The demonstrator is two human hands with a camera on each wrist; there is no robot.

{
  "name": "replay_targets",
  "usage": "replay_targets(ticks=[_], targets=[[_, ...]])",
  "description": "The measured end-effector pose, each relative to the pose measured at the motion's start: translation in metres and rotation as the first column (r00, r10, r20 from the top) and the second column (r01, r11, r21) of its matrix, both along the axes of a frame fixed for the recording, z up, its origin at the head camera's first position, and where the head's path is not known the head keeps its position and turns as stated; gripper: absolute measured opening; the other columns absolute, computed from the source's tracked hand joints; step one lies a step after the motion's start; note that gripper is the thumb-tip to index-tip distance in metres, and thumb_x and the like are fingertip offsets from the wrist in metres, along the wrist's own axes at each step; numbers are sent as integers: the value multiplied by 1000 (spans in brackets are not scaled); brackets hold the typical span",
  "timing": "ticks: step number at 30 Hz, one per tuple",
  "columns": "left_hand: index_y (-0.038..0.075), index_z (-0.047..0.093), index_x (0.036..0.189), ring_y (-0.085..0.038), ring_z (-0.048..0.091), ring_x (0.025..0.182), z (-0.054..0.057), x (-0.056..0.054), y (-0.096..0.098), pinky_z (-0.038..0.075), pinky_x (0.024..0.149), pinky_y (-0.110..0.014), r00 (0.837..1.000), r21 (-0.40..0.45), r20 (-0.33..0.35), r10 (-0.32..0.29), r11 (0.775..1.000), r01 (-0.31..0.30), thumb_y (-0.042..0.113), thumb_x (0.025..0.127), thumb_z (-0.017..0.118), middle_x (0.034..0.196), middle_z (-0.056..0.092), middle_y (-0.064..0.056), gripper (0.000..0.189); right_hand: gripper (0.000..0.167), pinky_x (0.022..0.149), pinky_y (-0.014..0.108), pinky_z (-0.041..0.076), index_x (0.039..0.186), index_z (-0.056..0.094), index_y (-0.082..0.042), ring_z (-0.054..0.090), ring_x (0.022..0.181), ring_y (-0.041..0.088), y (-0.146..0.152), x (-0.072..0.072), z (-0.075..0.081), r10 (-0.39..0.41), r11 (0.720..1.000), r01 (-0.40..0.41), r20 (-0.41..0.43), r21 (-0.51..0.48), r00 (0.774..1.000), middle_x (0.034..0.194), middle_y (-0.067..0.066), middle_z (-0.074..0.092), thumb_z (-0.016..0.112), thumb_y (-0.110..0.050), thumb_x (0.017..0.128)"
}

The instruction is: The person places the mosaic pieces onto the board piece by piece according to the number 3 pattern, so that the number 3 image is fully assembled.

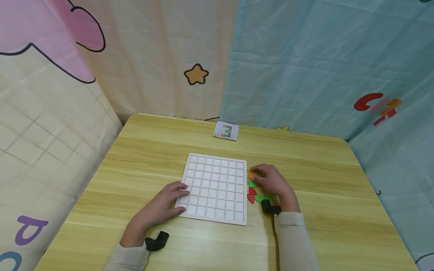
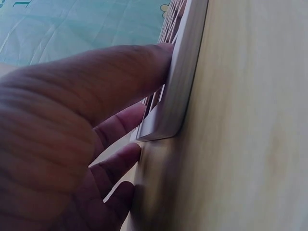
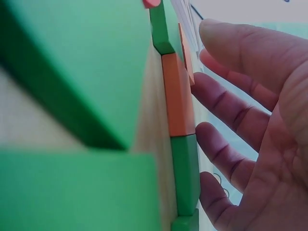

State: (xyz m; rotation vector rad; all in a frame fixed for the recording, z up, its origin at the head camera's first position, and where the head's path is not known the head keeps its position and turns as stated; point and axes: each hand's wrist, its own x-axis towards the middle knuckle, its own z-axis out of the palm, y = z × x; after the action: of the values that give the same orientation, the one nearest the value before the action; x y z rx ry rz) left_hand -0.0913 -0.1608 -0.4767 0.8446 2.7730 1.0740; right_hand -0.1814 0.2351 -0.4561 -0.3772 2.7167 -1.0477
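Observation:
A white grid board [image 1: 213, 189] lies on the table. At its lower left edge my left hand [image 1: 162, 203] rests with fingers spread and tips on the board. In the left wrist view the thumb [image 2: 130, 67] presses the rim of the board. Along the right side of the board lie small coloured tiles: an orange tile [image 1: 251, 174], a green tile [image 1: 252, 183] and red quarter-round tiles [image 1: 252, 191]. My right hand [image 1: 271, 180] is over the upper tiles, partly hiding them. Its fingertips are at an orange tile [image 3: 178, 96] and a green tile [image 3: 185, 173], with the thumb apart from them.
A small printed pattern card [image 1: 226, 130] with a coloured grid lies near the back edge of the wooden table [image 1: 318, 165]. Patterned curtains [image 1: 288, 64] hang behind and beside the table. Black wrist mounts [image 1: 157, 241] sit at both cuffs.

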Motion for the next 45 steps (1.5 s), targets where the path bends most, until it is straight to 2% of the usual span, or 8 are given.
replay_targets(ticks=[9,18,27,45], targets=[[1,66,125,-40,43,132,1,0,0,36,106,-58,1000,-8,-7,7,1000,-7,14,83,80,135,55,-14,46,29,107,55,35,122,67,-1,46,123,37,-3,-1,1,-27,999,26,25,35,999,127,16,62,66,-7,94],[1,66,127,-38,41,134,0,-1,0,35,109,-55,1000,-15,27,8,1000,-8,15,84,80,138,53,-14,47,25,104,54,37,118,69,-3,46,117,34,-5,-3,2,-61,996,58,48,66,997,125,15,62,64,-5,93],[1,65,128,-37,41,134,2,-1,2,35,109,-55,999,-27,45,9,1000,-8,14,84,79,138,52,-13,48,22,98,51,40,113,70,-3,46,112,35,-9,-3,2,-77,992,75,21,99,997,120,15,63,63,-4,92],[2,65,128,-36,41,134,-1,-2,1,35,108,-54,999,-27,33,7,1000,-7,15,84,79,139,52,-11,48,25,96,49,42,117,70,-5,46,109,32,-9,-6,2,-90,990,86,34,109,995,119,13,63,65,-7,92]])
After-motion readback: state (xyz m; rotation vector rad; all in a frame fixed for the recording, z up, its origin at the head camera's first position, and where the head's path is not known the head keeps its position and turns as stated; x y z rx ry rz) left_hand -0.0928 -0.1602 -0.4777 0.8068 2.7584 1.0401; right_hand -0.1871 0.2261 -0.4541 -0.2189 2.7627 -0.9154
